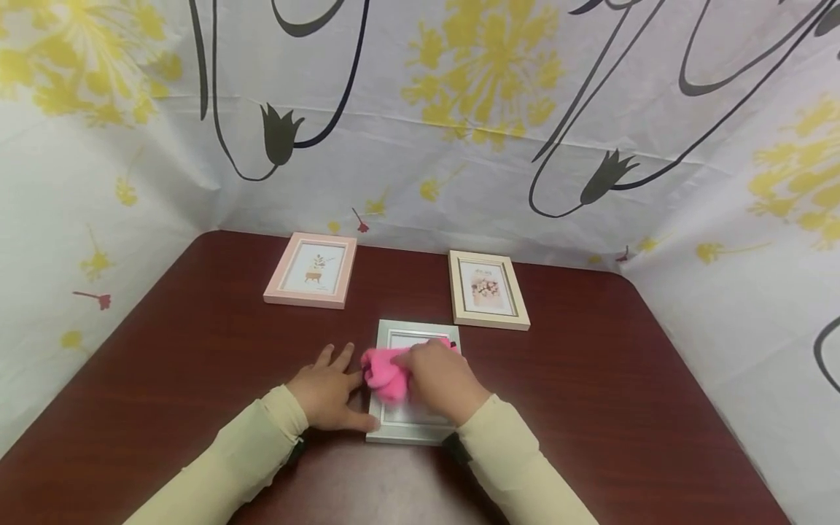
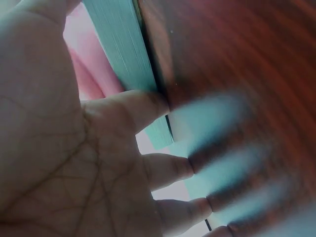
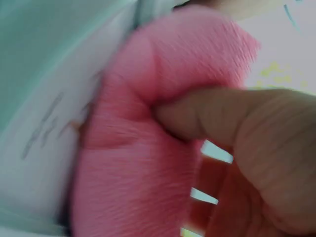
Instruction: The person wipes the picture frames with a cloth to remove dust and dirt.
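A pale silver-green picture frame [image 1: 410, 435] lies flat on the dark wooden table. Over its face, my right hand [image 1: 446, 383] grips a folded pink cloth [image 1: 387, 373]. The right wrist view shows the thumb pressed into the plush cloth [image 3: 133, 163], which lies against the picture surface [image 3: 44, 128]. My left hand [image 1: 328, 394] rests at the frame's left side, fingers spread, thumb at the lower left corner. In the left wrist view its fingertips touch the frame's edge [image 2: 116, 44] and the table. The cloth and right hand hide much of the picture.
A pink picture frame [image 1: 272, 297] lies at the back left, and a cream picture frame [image 1: 492, 321] at the back right. Behind the table [image 1: 590, 408] hangs a white sheet [image 1: 394, 131] with yellow and grey flower prints, continuing along both sides.
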A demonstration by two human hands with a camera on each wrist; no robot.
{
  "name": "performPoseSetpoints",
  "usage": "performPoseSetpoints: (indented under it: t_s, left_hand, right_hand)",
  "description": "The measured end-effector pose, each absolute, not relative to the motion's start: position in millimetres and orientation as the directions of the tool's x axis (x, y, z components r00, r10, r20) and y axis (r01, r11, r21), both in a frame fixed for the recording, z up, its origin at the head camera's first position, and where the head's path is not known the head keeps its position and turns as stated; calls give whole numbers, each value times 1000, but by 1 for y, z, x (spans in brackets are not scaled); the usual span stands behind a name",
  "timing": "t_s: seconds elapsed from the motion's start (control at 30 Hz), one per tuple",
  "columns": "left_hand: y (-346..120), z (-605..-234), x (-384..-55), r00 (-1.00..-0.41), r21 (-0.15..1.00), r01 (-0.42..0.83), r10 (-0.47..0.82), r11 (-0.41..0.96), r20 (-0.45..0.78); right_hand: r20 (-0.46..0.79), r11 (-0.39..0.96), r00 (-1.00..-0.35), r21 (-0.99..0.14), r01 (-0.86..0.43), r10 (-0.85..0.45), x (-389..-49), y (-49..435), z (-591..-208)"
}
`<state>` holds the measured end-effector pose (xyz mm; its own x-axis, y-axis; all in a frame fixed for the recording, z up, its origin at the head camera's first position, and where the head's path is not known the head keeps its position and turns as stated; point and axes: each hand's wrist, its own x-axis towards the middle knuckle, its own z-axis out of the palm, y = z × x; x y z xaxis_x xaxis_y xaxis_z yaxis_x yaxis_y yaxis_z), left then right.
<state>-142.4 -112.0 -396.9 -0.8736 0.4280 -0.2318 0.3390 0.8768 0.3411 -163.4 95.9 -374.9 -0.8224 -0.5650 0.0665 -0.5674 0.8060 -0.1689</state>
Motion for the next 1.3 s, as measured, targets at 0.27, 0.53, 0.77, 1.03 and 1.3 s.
performPoseSetpoints:
  t_s: [0.27,0.53,0.77,1.03,1.3]
  left_hand:
    - [-110,-398,-142,-875,323,340,423,883,-235]
    - [-110,-399,-142,-878,332,340,423,880,-223]
    - [-109,-399,-142,-876,328,338,422,882,-232]
    - [-107,-399,-140,-887,304,333,406,893,-219]
    - [-108,-398,-141,-886,340,328,412,881,-212]
  right_hand:
    - [70,872,-895,-203,-445,-441,-185,92,-378]
    - [1,770,-806,-293,-566,-592,-173,100,-371]
    - [-32,489,-536,-455,-744,-844,-162,120,-365]
    - [79,500,-561,-363,-786,-824,-156,131,-357]
    - [225,545,-587,-223,-808,-778,-133,151,-346]
